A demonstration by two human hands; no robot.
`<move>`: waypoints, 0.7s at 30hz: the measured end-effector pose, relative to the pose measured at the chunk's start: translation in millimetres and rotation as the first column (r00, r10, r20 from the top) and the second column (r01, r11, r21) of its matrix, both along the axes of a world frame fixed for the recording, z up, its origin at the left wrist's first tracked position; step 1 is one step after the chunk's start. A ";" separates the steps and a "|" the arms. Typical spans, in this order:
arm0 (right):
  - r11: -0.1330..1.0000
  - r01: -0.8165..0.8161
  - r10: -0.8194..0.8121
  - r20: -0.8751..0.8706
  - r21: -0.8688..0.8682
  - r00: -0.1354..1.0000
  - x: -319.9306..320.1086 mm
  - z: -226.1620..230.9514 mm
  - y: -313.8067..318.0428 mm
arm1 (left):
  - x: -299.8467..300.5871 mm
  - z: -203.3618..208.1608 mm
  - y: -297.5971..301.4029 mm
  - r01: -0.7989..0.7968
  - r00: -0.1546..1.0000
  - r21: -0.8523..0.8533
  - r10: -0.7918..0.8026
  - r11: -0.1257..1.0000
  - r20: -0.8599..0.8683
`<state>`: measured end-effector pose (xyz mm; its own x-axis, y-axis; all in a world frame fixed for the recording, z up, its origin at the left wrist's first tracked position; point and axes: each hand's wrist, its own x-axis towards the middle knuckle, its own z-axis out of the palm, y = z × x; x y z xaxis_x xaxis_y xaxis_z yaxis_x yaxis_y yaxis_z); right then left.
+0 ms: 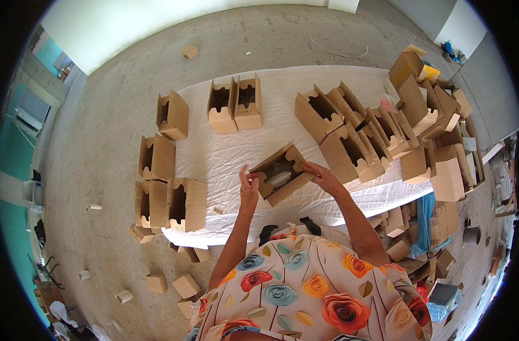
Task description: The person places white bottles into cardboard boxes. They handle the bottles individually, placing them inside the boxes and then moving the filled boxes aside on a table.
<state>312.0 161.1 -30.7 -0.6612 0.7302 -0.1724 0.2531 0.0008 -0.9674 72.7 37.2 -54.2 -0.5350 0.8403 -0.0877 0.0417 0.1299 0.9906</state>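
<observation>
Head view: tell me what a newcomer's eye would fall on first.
Probably the floral top, its bright roses filling the bottom middle. Next, the open cardboard box near the picture's centre, between the left hand and right hand, over a white cloth. Then the jumbled cartons crowding the cloth's right end.

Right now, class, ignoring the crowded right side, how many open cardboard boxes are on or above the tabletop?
7: one box between both hands, two boxes near the far edge, four boxes down the left edge. Others may be hidden.
</observation>
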 end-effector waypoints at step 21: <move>0.892 0.128 -0.293 0.339 0.434 0.894 -35.3 -0.4 9.2 | 11.4 -16.6 -10.7 0.092 0.844 0.043 -0.055 0.995 -0.534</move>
<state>276.7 170.3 -31.1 -0.4241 0.9042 -0.0512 0.6415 0.2601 -0.7217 84.1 26.5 -70.8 -0.4205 0.8729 0.2473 0.5708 0.0427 0.8200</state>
